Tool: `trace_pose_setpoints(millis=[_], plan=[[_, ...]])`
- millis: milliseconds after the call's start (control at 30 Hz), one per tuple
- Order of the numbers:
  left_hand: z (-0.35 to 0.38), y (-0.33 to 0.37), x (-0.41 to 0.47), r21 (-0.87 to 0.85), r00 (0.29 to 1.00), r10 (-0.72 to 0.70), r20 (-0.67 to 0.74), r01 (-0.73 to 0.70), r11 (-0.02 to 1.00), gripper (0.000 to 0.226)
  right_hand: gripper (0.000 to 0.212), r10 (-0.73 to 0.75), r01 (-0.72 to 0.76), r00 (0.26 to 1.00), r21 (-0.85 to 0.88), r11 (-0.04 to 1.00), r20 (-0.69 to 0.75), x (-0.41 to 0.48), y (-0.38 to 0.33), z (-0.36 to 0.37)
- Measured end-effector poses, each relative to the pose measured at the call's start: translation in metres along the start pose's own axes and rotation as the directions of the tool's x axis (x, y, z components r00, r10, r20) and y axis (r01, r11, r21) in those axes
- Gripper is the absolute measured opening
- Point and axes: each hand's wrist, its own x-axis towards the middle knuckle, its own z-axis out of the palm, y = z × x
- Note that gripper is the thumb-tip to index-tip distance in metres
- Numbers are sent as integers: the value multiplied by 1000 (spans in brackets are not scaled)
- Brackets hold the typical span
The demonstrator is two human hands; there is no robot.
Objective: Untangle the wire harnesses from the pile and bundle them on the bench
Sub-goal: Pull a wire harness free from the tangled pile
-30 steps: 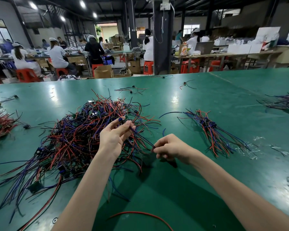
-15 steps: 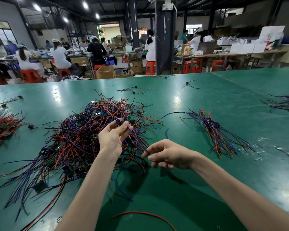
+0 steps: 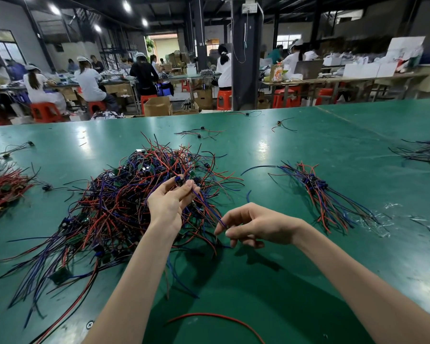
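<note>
Pinching a small blue connector (image 3: 178, 180) between thumb and fingertips: that's the left hand (image 3: 168, 204), raised palm-up over the near right edge of the pile (image 3: 119, 207). The connector's blue and red wires (image 3: 204, 204) run down from it toward the right hand (image 3: 258, 224). Right hand hovers just above the bench (image 3: 283, 150), fingers loosely curled and spread, gripping nothing I can see. One blue wire end lies against its index finger.

Pile is a red/blue/black tangle with small green boards in it, centre-left on the green bench, with loose ends fanning toward the near edge. Sorted bundle (image 3: 320, 192) lies well right of the pile, connectors gathered at the far end and wires splayed toward the near right. Clear plastic scraps (image 3: 375, 219) lie just beside its tips.

Single red wire (image 3: 216, 316) curves on the bench between the forearms. Mostly red heap (image 3: 3, 187) at the left edge, dark heap (image 3: 425, 151) at the far right, and a few stray harnesses (image 3: 199, 134) behind the pile.
</note>
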Motion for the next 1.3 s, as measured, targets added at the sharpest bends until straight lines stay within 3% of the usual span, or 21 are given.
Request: trace_pose_setpoints(millis=[233, 333, 433, 500, 700, 1000, 1100, 1200, 1300], plan=[[1, 1, -3, 13, 999, 4, 32, -5, 1000, 24, 23, -65, 64, 998, 17, 998, 12, -3, -2, -8], [1, 2, -3, 15, 999, -22, 44, 21, 1000, 23, 20, 89, -87, 995, 40, 995, -45, 2, 2, -8], [3, 1, -3, 57, 993, -74, 90, 69, 996, 17, 17, 295, -285, 943, 83, 955, -154, 8, 4, -10], [5, 0, -4, 75, 987, -97, 127, 88, 993, 15, 17, 354, -336, 918, 123, 934, -181, 8, 5, -11], [1, 5, 0, 16, 991, -74, 112, 72, 997, 17, 25, 86, -88, 996, 67, 994, 29, -1, 0, -11], [2, 1, -1, -11, 987, -90, 129, 92, 996, 17, 20, 95, -94, 995, -70, 993, 8, -1, 1, -11], [4, 2, -2, -39, 986, -109, 128, 114, 993, 16, 29, 123, -119, 992, -97, 988, 34, -5, -4, -21], [9, 1, -7, -25, 981, -124, 147, 129, 991, 16, 39, 126, -129, 982, -15, 992, -138, -7, -11, -33], [15, -7, -13, 36, 972, -125, 200, 120, 992, 20, 48, 49, -8, 949, 131, 991, -310, -3, -14, -31]])
